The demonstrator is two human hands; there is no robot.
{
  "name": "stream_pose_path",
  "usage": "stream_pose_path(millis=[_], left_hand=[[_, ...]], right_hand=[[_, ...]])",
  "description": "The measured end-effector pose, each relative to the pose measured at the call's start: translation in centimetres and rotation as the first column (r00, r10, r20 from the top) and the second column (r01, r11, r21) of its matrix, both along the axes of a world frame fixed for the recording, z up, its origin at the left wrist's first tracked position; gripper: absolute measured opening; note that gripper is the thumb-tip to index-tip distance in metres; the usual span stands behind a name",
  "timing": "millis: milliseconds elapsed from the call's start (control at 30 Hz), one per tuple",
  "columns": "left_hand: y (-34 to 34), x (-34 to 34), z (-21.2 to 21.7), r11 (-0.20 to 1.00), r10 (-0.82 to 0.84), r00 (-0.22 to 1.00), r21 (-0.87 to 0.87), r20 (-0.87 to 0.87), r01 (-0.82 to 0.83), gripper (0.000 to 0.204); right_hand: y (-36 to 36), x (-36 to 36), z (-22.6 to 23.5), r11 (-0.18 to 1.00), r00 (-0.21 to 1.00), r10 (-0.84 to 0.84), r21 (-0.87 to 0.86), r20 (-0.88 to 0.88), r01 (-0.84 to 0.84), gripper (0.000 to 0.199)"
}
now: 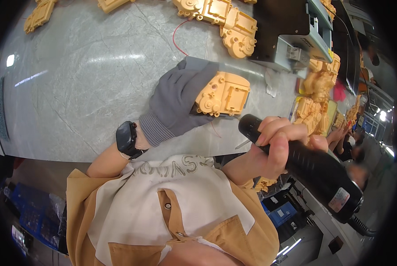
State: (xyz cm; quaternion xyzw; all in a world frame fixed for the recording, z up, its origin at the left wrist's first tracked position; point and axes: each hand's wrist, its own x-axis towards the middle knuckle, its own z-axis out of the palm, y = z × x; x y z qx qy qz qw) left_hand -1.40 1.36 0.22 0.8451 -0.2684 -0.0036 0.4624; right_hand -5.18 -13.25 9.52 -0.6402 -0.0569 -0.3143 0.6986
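Note:
My left hand [174, 97], in a grey glove, is closed around a yellow-orange plastic housing [227, 93] above the table. The housing's open side, with round bosses and a rectangular recess, is turned up. A dark piece shows under it; what it is I cannot make out. Bare fingers of my right hand [280, 142] wrap round a black corded electric screwdriver [320, 177], which lies tilted with its nose toward the housing's lower right edge. Whether the bit touches the housing I cannot tell.
More yellow-orange housings lie at the table's far side [240, 33] and far left [38, 15]. A grey-and-black boxy device [291, 48] stands far right, beside piled housings [314, 111]. A thin red wire [175, 37] curves across the grey marbled table [96, 88]. Other people are at right.

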Motion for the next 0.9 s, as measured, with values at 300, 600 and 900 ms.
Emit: stream_pose_path(millis=[300, 600, 900], left_hand=[[0.1, 0.3, -0.2, 0.999, -0.008, 0.998, -0.036, -0.069, 0.005, 0.079], [0.0, 0.6, -1.4, 0.999, 0.031, 1.000, -0.032, -0.003, -0.031, 0.082], [-0.2, 0.1, -0.1, 1.000, -0.014, 1.000, -0.017, -0.017, 0.014, 0.086]], right_hand=[[0.3, 0.6, -0.7, 0.980, 0.999, 0.037, -0.194, -0.038, -0.044, 0.051], [-6.0, 1.2, 2.4, 1.000, 0.954, 0.004, 0.014, 0.301, -0.009, 0.056], [-11.4, 9.3, 2.9, 0.943, 0.922, -0.320, -0.018, 0.217, 0.332, 0.045]])
